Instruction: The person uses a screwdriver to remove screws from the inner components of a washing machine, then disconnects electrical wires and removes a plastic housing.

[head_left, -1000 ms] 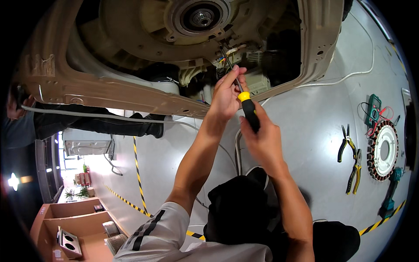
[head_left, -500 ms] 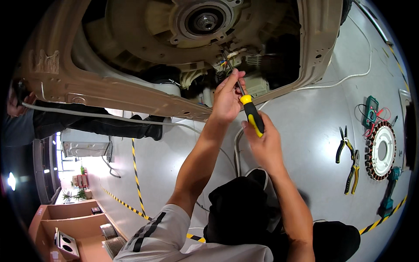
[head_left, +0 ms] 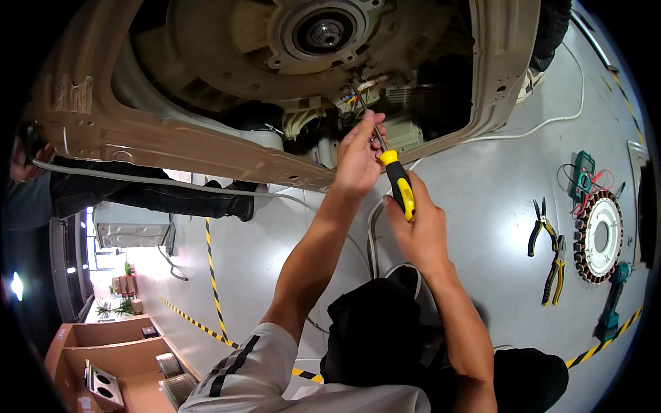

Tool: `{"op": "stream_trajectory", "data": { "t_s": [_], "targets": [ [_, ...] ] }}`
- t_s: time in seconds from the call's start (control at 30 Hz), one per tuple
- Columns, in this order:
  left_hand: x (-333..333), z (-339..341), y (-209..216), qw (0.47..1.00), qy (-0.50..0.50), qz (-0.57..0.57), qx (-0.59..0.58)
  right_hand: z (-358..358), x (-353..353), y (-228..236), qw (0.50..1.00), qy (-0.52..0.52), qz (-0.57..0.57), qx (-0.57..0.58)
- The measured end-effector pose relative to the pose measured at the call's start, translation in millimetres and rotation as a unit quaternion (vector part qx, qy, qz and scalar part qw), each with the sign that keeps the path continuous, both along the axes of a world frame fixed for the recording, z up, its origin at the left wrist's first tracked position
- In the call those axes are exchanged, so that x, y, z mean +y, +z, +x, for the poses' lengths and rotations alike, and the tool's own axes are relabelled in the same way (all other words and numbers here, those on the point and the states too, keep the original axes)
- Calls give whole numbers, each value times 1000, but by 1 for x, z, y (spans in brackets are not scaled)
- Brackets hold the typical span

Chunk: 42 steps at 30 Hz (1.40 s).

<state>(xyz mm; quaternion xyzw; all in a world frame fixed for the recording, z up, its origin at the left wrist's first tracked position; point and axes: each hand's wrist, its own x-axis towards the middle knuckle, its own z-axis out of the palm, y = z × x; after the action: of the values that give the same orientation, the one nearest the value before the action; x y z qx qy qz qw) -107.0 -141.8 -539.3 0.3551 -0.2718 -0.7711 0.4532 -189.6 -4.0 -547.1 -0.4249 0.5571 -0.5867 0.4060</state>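
A yellow-and-black screwdriver (head_left: 399,180) slants up into the open panel of what looks like a washing machine (head_left: 241,148). Its tip sits by a small bracket and some wiring (head_left: 370,86) below the drum's round hub (head_left: 326,33). What exactly the tip engages is too small to tell. My left hand (head_left: 358,158) pinches the metal shaft just under the opening's lower edge. Behind it, my right hand (head_left: 423,230) closes round the lower end of the handle, its thumb along the near side.
On the floor to the right lie two pliers (head_left: 542,227), a multimeter (head_left: 584,172), a ring-shaped coil stator (head_left: 600,237) and a cordless drill (head_left: 613,303). A grey hose (head_left: 172,182) crosses the left side. Another person's legs (head_left: 138,195) and a shoe (head_left: 530,84) flank the machine.
The screwdriver handle has turned, showing more of its yellow stripe, and my right hand has shifted slightly on it. Another person's shoe has come into view at the machine's right.
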Motion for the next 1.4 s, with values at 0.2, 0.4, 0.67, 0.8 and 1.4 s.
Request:
{"op": "stream_trajectory", "data": {
  "t_s": [0.2,0.4,0.67,0.8,1.4],
  "targets": [
    [-5,2,-3,997,-34,-12,67,-9,7,21,914,54,113,-385],
    [-7,5,-7,996,-43,13,72,-5,9,26,928,52,104,-355],
    [-4,4,-2,999,-34,-12,-1,-4,10,13,952,26,22,-304],
    [-7,4,-7,995,-61,4,84,-13,10,18,683,167,139,-697],
    [-5,1,2,999,-49,-7,18,-9,11,32,731,133,103,-661]
  ]
}}
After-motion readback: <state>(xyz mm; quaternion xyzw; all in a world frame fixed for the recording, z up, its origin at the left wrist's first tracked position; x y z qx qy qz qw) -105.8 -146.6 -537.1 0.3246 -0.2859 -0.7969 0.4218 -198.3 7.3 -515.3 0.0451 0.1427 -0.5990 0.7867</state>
